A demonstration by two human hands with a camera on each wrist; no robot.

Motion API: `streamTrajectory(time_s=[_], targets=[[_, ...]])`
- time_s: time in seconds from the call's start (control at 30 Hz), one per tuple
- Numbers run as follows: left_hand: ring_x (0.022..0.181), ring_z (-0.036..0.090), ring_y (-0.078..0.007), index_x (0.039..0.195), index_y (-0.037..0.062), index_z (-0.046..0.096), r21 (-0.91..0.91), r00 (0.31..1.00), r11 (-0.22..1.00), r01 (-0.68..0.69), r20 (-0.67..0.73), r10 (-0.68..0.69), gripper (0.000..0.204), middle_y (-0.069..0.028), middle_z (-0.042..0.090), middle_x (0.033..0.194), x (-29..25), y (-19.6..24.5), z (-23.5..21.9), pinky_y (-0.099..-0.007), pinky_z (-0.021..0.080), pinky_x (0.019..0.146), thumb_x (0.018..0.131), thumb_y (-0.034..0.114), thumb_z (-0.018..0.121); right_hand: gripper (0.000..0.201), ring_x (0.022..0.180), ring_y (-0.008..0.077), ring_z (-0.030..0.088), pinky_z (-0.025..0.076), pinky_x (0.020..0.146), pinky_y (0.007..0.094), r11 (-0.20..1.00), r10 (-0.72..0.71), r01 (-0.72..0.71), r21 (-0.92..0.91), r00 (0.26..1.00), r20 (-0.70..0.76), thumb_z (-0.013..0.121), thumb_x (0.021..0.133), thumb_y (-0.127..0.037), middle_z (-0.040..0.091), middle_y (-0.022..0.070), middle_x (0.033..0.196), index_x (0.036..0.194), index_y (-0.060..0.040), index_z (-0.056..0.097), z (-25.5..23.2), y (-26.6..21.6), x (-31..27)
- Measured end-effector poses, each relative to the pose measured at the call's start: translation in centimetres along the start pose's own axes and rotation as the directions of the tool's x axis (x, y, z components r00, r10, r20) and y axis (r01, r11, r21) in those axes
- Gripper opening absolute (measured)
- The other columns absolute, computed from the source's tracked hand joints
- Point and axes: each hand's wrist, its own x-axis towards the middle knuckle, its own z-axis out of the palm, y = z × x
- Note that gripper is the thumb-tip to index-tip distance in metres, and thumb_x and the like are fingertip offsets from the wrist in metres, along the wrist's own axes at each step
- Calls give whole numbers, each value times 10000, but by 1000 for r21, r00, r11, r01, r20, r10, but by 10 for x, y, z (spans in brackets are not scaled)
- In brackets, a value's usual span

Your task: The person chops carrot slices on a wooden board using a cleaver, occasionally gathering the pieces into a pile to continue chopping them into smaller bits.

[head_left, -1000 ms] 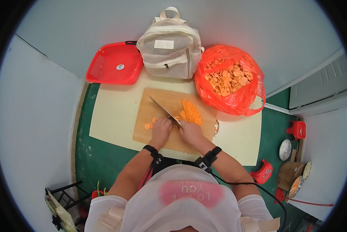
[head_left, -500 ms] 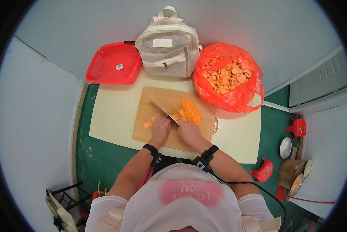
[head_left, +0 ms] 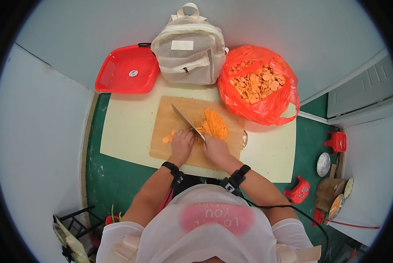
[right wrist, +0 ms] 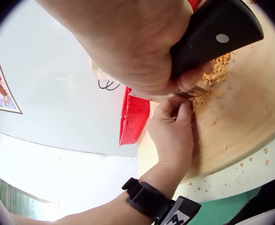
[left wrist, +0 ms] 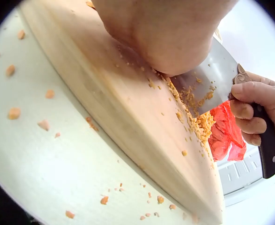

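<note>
My right hand [head_left: 217, 149] grips the black handle of a wide-bladed kitchen knife [head_left: 184, 119], its fingers wrapped round it in the left wrist view. The blade stands on edge across the wooden cutting board [head_left: 168, 115], orange crumbs stuck to its side. Close beside the blade, my left hand [head_left: 182, 143] holds carrot slices down with bent fingers; the slices are mostly hidden under it. Finely cut carrot [head_left: 215, 125] is heaped to the right of the knife. A few carrot rounds [head_left: 166, 139] lie left of my left hand.
Behind the board stand a red plastic basin [head_left: 130, 74], a pale mesh backpack [head_left: 185, 52] and a red plastic bag [head_left: 275, 107] full of carrot slices. Orange crumbs dot the pale tabletop [left wrist: 81, 154] along the board's edge. Red stools [head_left: 298, 191] stand on the green floor.
The knife's tip has shifted slightly away from me and to the right, and the blade is angled a little differently. Both hands stay at the same part of the board. The head view has moved slightly.
</note>
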Motion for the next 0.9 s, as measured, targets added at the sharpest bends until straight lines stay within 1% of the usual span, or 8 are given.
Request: streamTrajectory(time_s=[0.03,0.17,0.27,0.33,0.5,0.63,0.83,0.9], targets=[[818,583,-294,840,44,621,-1,1000,1000,3,2,-3,158,-92,635,892,-2,0,0,-399,464,710,703,57,700,180,702,419,627,491,645,524,1000,-8,8,7,1000,-21,552,846,-167,627,236,736,951,-21,546,3,2,1],[822,580,-294,838,46,620,-7,1000,1000,-13,-5,13,152,-94,631,891,1,-3,3,-399,462,713,706,51,697,193,714,419,630,494,653,519,1000,-27,27,0,999,-21,555,844,-170,628,240,742,964,-20,548,1,3,9],[823,580,-296,836,48,612,-2,1000,1000,-12,0,12,159,-92,628,888,2,-3,2,-400,461,713,704,49,701,190,730,406,645,508,670,506,1000,17,-17,-3,1000,6,524,856,-162,651,230,782,983,-28,566,-1,0,3],[823,580,-297,836,49,606,2,1000,1000,1,18,-1,164,-91,628,887,-1,-1,0,-401,460,713,703,50,704,190,727,403,645,506,665,507,998,49,-49,50,999,-6,531,853,-167,650,227,773,979,-30,566,-2,-1,-4],[830,581,-298,847,52,604,-31,999,999,-30,-18,29,168,-93,629,893,1,-3,1,-401,457,718,712,57,705,183,721,404,644,503,660,513,997,59,-59,58,998,5,528,853,-160,645,234,757,976,-28,563,-6,-4,-9],[828,581,-297,856,52,609,-21,1000,1000,-10,-3,10,171,-95,628,890,1,-2,1,-402,456,715,714,54,703,184,724,405,645,503,667,515,996,74,-75,50,997,20,533,849,-156,644,238,760,975,-25,562,-4,-5,-9],[822,576,-304,859,49,603,-22,1000,999,-29,8,29,167,-103,619,867,5,-1,-3,-405,453,709,722,54,698,203,730,402,648,507,673,507,1000,24,-24,10,1000,-11,546,838,-155,649,223,766,991,-24,561,1,2,0],[808,572,-315,882,45,588,-32,999,998,-51,17,52,189,-104,603,823,7,-4,-3,-411,450,709,727,57,695,206,736,399,648,508,675,504,999,17,-16,29,1000,-20,548,841,-159,649,221,772,998,-28,560,0,7,1]])
